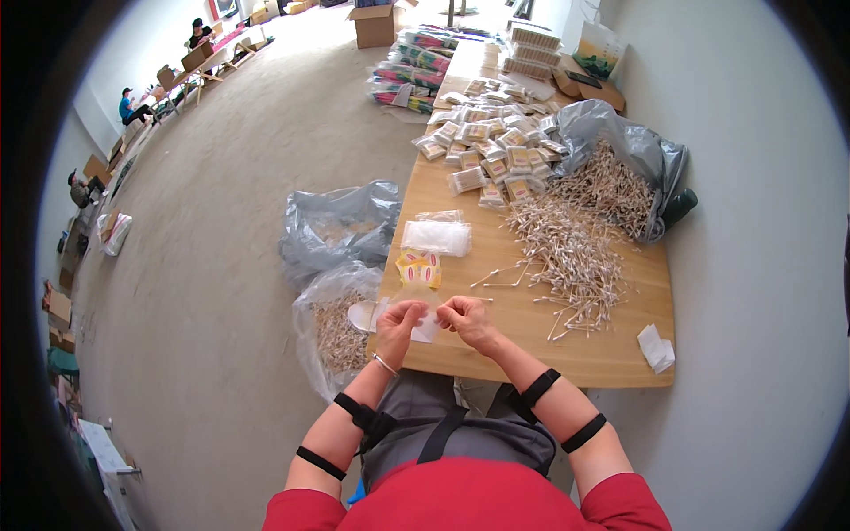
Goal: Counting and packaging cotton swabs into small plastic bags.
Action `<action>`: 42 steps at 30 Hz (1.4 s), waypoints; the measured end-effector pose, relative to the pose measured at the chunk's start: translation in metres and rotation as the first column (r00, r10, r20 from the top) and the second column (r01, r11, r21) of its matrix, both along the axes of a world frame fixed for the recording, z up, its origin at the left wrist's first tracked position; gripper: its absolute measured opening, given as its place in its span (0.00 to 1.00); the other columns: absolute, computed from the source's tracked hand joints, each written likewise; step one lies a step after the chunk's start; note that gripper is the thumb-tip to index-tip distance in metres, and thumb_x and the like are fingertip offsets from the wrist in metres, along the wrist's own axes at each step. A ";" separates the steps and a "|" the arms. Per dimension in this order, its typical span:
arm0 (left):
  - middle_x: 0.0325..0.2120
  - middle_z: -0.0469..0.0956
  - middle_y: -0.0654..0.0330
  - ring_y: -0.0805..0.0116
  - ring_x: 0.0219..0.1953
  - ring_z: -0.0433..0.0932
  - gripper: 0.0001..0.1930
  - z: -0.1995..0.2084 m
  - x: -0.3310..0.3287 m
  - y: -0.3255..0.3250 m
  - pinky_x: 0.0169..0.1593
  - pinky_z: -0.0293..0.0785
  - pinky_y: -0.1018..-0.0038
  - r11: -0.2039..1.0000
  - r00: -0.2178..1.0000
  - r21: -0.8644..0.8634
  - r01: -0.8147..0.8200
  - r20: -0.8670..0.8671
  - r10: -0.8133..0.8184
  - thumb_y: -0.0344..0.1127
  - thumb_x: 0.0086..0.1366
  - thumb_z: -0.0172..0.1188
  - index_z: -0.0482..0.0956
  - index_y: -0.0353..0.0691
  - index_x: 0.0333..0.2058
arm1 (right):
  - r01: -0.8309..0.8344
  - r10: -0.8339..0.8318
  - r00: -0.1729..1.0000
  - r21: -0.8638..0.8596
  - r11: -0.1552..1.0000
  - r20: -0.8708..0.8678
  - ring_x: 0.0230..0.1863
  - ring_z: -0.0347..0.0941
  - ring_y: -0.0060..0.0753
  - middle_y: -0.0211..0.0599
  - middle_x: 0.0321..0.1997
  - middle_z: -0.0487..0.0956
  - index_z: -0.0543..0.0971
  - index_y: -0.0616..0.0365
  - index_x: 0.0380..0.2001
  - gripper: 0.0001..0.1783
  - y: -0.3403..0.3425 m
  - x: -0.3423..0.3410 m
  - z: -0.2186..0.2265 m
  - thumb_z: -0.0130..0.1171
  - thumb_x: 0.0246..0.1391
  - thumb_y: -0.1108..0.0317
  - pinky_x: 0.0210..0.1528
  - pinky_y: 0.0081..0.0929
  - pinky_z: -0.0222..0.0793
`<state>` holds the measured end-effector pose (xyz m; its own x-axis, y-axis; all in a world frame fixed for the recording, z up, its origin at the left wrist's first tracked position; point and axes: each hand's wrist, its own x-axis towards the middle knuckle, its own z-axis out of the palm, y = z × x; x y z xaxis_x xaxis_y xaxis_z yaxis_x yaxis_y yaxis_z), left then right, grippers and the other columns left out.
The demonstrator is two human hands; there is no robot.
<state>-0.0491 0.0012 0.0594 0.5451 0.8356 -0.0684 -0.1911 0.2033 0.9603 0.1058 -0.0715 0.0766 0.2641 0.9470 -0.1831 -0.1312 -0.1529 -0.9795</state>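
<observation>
My left hand (400,326) pinches a small clear plastic bag (421,299) above the near left edge of the table. At the bag's right edge, the fingers of my right hand (467,320) are closed on the film. White paper (427,331) lies beneath my hands. Just beyond them are yellow-and-white printed cards (419,268), with a stack of flat clear bags (436,237) behind. To the right spreads a big loose heap of cotton swabs (571,257), and a few single swabs lie between it and my right hand.
Many filled swab packets (496,146) cover the table's far part. A grey sack (620,133) spills swabs at the right, by the wall. Crumpled white paper (656,349) sits at the near right corner. Plastic sacks (341,217) stand on the floor at left; people work far off.
</observation>
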 end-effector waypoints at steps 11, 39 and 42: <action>0.26 0.79 0.64 0.78 0.25 0.75 0.08 0.029 -0.011 -0.004 0.30 0.73 0.80 0.954 0.974 -0.227 -0.195 0.065 0.215 0.38 0.60 0.62 0.78 0.40 0.31 | -0.064 0.052 0.962 -0.037 0.997 -0.267 0.32 0.75 0.19 0.31 0.32 0.80 0.78 0.59 0.33 0.08 -0.011 -0.022 0.027 0.55 0.57 0.66 0.33 0.18 0.71; 0.27 0.74 0.58 0.69 0.28 0.75 0.05 0.021 -0.086 -0.014 0.29 0.71 0.75 0.660 0.688 0.679 -0.321 -0.312 0.655 0.31 0.62 0.57 0.75 0.35 0.31 | -0.077 0.047 0.888 0.046 0.996 0.457 0.23 0.75 0.36 0.43 0.20 0.78 0.77 0.63 0.21 0.12 0.032 -0.112 0.001 0.60 0.48 0.65 0.28 0.30 0.70; 0.28 0.71 0.55 0.63 0.28 0.73 0.04 0.022 -0.088 -0.012 0.29 0.71 0.70 0.515 0.668 0.835 -0.194 -0.271 0.692 0.30 0.62 0.56 0.72 0.36 0.31 | 0.010 -0.022 0.785 0.023 1.000 0.619 0.25 0.75 0.45 0.45 0.22 0.77 0.76 0.63 0.21 0.12 0.035 -0.119 0.007 0.59 0.49 0.63 0.30 0.36 0.69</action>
<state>-0.1371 -0.0105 0.0818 0.1530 0.8421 0.5171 0.5221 -0.5131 0.6812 -0.0129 -0.0367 0.0837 0.3305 0.9429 0.0412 0.5019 -0.1387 -0.8537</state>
